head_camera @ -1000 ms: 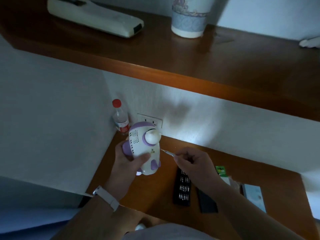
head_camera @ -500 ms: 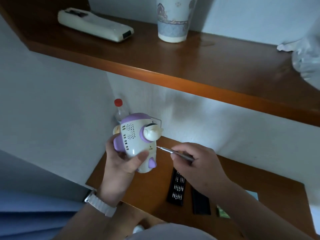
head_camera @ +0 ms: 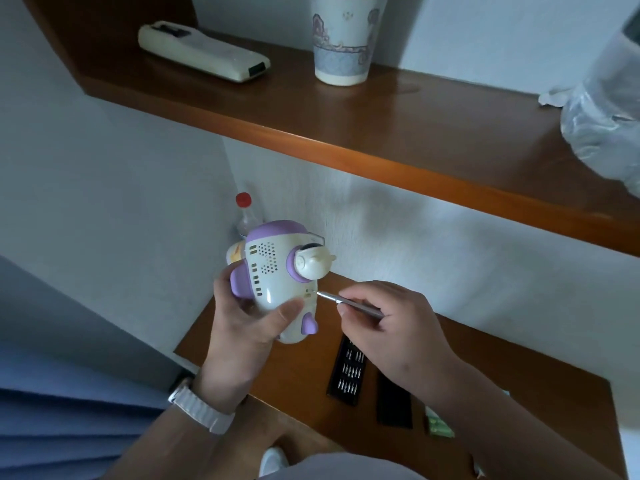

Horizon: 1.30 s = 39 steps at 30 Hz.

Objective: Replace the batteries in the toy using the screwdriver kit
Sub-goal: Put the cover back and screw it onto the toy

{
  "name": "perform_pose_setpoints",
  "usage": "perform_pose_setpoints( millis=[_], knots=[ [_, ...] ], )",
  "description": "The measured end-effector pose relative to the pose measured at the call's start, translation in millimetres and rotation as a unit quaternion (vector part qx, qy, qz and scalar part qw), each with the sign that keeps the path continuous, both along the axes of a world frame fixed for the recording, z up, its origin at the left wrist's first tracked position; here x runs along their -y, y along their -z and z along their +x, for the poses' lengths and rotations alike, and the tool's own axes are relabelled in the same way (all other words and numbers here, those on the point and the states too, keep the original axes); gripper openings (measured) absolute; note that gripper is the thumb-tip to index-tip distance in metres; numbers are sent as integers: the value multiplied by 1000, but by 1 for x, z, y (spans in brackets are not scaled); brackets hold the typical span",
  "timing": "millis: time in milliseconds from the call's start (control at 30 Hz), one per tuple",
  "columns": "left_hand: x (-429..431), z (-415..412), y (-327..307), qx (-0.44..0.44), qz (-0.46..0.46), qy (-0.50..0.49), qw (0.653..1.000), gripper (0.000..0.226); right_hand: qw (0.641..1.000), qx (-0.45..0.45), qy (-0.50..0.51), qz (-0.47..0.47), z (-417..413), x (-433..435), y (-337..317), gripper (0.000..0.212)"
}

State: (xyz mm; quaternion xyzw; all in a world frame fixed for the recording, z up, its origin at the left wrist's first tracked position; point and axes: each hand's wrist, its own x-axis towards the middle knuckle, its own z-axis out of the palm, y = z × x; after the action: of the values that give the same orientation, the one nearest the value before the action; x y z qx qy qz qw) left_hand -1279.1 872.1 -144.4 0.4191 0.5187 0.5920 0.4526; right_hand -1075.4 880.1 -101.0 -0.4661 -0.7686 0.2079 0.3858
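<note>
Early stage, I'd judge — the left hand (head_camera: 249, 323) grips the toy (head_camera: 277, 275) above the bench (head_camera: 485, 393) while the right hand (head_camera: 391, 327) pinches the screwdriver (head_camera: 346, 302), tip at a small hole in its shell — cover on, batteries not yet swapped.

The toy (head_camera: 277, 282) I had in view was cream-white with lilac trim and a dotted grid of holes, and the screwdriver (head_camera: 353, 304) was plain silver. The desk (head_camera: 298, 400) and shelf (head_camera: 381, 126) were both orange-brown wood. The cup (head_camera: 343, 39) was white with a blue-purple print, the bottle cap (head_camera: 243, 199) red and the bit tray (head_camera: 348, 370) black.
</note>
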Motion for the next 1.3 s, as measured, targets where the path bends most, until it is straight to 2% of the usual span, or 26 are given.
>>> perform_pose_setpoints(
  millis=[233,433,567,800,933,1100,1200,1300],
  knots=[
    [4,5,-3,-13,8,1,1000,76,1000,12,-15,10,5,1,0,19],
    [3,9,-1,-40,12,9,999,73,999,30,-6,8,7,1,2,12],
    [-1,10,-1,-92,21,9,995,75,999,43,-3,-9,10,0,1,9],
    [-8,14,0,-117,25,13,993,77,996,90,-13,-20,14,-6,-4,6],
    [-12,16,-2,-122,30,18,992,78,992,117,-3,-57,16,-9,-3,14],
    [-14,17,-2,-126,33,24,991,83,993,95,-8,-76,21,-13,-6,25],
    [-14,18,-3,-120,32,29,992,82,992,95,-14,-78,24,-13,-8,23],
    [-14,20,-3,-115,29,33,992,82,992,98,-19,-81,28,-14,-9,12]
  ],
)
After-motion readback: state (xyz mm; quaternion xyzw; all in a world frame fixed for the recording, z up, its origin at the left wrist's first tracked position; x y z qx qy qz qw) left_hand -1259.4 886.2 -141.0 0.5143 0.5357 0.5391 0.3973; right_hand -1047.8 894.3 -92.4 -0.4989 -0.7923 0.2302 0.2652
